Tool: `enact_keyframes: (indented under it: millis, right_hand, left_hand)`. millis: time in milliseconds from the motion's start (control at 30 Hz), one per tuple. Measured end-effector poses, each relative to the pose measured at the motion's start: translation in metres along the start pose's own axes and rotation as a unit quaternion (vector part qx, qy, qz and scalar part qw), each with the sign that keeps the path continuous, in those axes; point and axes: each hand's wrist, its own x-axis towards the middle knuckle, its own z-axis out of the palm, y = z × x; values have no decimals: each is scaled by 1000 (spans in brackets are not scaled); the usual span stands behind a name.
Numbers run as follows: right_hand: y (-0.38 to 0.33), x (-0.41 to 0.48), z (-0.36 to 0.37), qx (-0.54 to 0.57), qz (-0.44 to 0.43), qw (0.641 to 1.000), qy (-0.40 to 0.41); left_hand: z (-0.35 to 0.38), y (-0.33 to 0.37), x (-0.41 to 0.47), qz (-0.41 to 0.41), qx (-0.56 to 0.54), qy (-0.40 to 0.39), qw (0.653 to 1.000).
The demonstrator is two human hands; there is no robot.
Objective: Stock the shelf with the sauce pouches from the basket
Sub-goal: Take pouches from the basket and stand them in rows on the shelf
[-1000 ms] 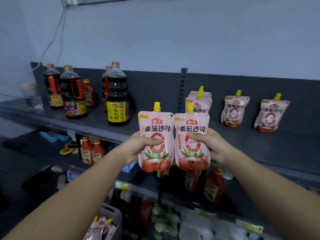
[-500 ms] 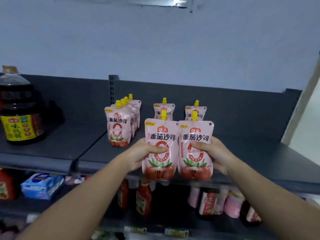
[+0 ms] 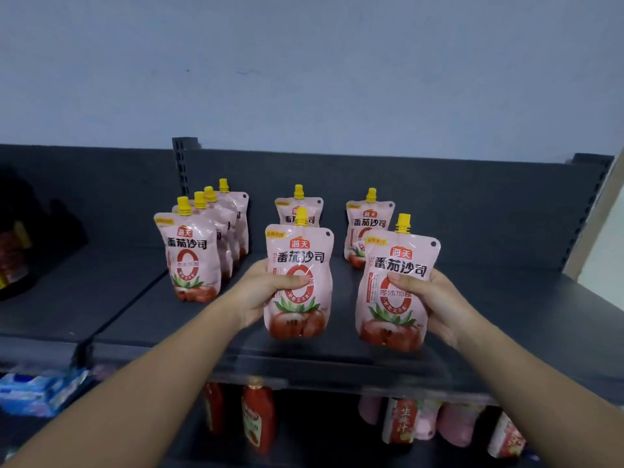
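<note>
- A dark grey shelf (image 3: pixel 506 332) fills the middle of the view, seen from the person's head.
- The left hand (image 3: pixel 260 292) has its grip closed around a pink tomato sauce pouch (image 3: pixel 299 265), held upright just above the shelf at about 6 o'clock of the frame centre.
- The right hand (image 3: pixel 435 298) grips a second tomato sauce pouch (image 3: pixel 398 319), upright at about 5 o'clock, its base at or just above the shelf.
- Behind each held pouch, at 12 o'clock, one stocked pouch (image 3: pixel 369 211) stands; a full row of pouches (image 3: pixel 192 251) runs back at 9 o'clock.
- The basket is out of view.
- The step in hand appears to be placing: next, each pouch needs setting down flat in front of its column, then letting go without tipping it.
</note>
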Motion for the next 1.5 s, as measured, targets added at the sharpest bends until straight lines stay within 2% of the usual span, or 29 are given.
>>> enact_keyframes:
  millis: [333,867,1133,1500]
  right_hand:
    - [0,78,8,-14,-26,999,26]
    - [3,155,-17,-84,-49,995,37]
    - [8,176,-26,-96,-56,994,-1]
    - [11,157,-50,-225,-37,972,-58]
  left_hand:
    - [-31,0,83,55,4,9,998]
    - [-37,-7,155,60,31,34,997]
    - [-40,-12,166,64,32,38,997]
    - [-56,-27,150,38,152,41,987]
